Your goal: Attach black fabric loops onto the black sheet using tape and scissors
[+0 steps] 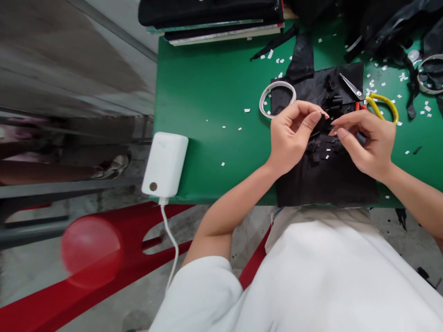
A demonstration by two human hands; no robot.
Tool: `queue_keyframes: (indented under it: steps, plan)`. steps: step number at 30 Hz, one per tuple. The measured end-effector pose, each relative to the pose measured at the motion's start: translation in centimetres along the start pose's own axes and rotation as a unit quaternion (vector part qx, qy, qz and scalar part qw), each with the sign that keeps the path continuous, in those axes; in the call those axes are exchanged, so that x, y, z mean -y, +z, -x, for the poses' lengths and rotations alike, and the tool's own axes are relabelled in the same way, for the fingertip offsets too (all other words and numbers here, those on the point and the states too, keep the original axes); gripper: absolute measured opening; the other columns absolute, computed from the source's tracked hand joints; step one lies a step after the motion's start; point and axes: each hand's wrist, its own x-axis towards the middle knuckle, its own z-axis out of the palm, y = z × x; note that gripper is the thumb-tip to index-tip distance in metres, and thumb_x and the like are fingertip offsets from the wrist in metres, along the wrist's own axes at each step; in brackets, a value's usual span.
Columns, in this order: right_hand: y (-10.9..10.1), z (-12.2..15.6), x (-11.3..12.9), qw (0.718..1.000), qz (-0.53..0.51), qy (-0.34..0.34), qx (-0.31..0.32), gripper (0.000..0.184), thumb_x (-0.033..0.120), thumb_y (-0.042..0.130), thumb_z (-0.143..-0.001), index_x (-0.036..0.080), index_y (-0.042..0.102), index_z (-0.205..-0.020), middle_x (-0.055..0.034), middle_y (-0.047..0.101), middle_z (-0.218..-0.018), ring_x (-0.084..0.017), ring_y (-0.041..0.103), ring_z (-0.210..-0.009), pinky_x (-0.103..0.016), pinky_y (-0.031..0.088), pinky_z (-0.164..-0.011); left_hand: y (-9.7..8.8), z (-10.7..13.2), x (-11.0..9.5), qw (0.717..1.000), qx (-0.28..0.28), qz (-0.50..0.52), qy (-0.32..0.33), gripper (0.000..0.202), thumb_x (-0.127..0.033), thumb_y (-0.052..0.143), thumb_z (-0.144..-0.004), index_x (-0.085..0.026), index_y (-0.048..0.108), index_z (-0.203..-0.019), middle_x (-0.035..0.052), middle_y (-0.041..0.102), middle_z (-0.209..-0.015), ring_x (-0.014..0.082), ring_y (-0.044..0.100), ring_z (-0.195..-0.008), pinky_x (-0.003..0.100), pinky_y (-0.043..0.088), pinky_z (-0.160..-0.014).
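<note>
My left hand (292, 133) is closed in a pinch, with a small black piece (321, 121) showing at its fingertips. Just to the right, my right hand (368, 140) is also pinched; what lies between its fingertips is too small to make out. Both hands hover over a black sheet (301, 184) on which small black scraps (314, 154) are heaped. Scissors (358, 93) with yellow handles lie open beyond my right hand. A red-handled tool (360, 106) is partly hidden beside them. A roll of white tape (262, 99) lies beyond my left wrist, partly over the sheet.
A white power bank (166, 163) with a cable stands at the left corner of the green table (207, 92). Stacked books (221, 33) lie at the back edge. Black material (387, 32), white paper bits and another tape roll (420, 78) are at the right. Red bars (134, 258) run below.
</note>
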Motion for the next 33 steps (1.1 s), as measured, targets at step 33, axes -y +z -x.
queue_keyframes:
  steps: [33]
  plan:
    - [-2.4,-1.8,-3.7,0.912,0.356,-0.062,0.195,0.008,0.030,0.060,-0.086,0.024,0.064,-0.089,-0.0096,0.065,-0.094,-0.032,0.060,-0.096,-0.046,0.050,-0.082,-3.2,-2.2,1.2,0.938,0.103,-0.325,-0.067,0.017,-0.020,0.056,-0.091,-0.024,0.063,-0.106,0.0010,0.074,-0.094,0.0194,0.070,-0.097,0.039,0.050,-0.102]
